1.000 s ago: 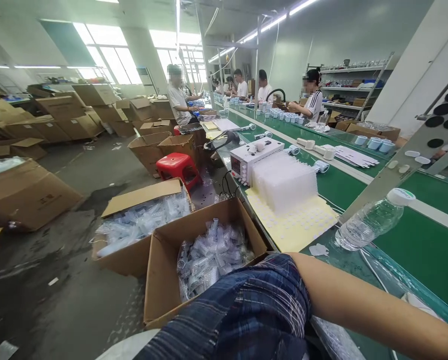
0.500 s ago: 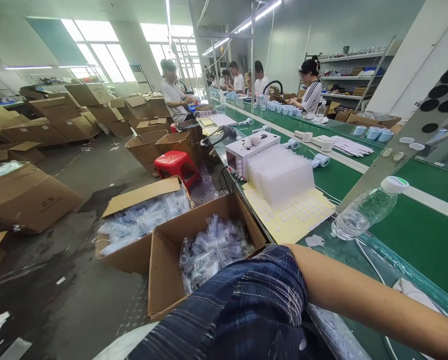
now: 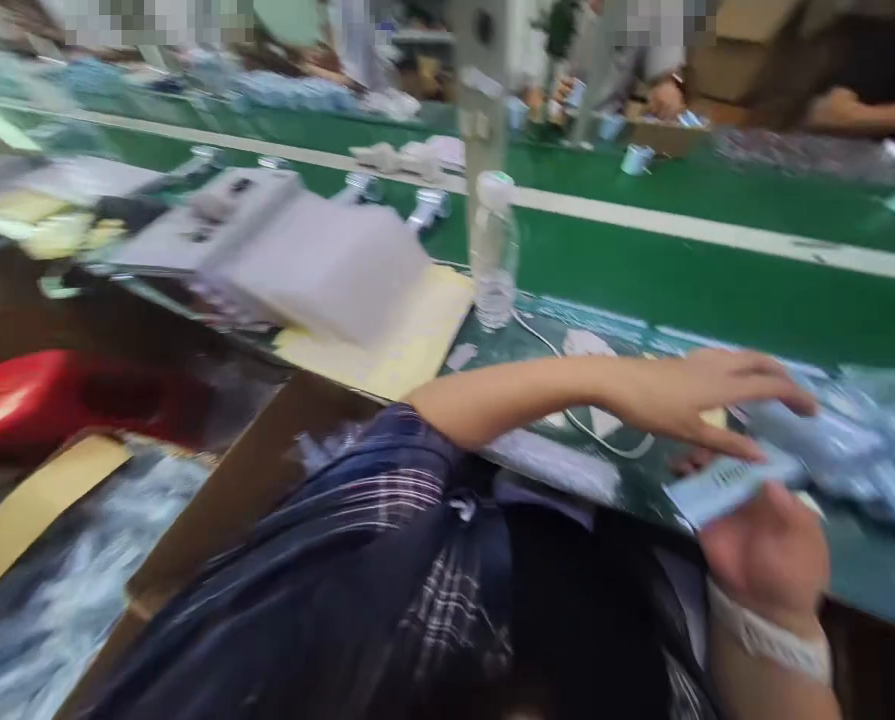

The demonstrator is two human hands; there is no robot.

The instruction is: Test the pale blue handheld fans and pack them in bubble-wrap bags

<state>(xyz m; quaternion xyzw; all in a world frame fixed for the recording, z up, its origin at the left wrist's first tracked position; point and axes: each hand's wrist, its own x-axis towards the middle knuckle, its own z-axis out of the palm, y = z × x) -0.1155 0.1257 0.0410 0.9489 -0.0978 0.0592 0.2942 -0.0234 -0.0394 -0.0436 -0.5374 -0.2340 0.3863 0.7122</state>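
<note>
Motion blur softens the whole head view. My right hand [image 3: 769,550], a pale band on its wrist, is closed around a flat light-blue piece with dark lettering [image 3: 736,485]; whether it is a box or a packet I cannot tell. Over it reaches my left hand [image 3: 732,400], fingers stretched out and apart, the thumb at the piece's upper edge. Just beyond the left fingertips lies a heap of bluish items in clear plastic [image 3: 852,450]. A thin white cable [image 3: 612,445] runs on the bench under my left forearm.
A clear bottle [image 3: 495,255] stands by a metal post [image 3: 481,130]. Left of it, a white stack [image 3: 334,265] sits on a yellow sheet [image 3: 409,350]. Cartons of wrapped items [image 3: 94,570] and a red stool [image 3: 34,400] are at lower left. Co-workers sit across the green belt [image 3: 717,270].
My view has swung to the right and down. Both hands and the light-blue piece are now in sight; earlier only my left arm showed. The bottle and stack have shifted left in view.
</note>
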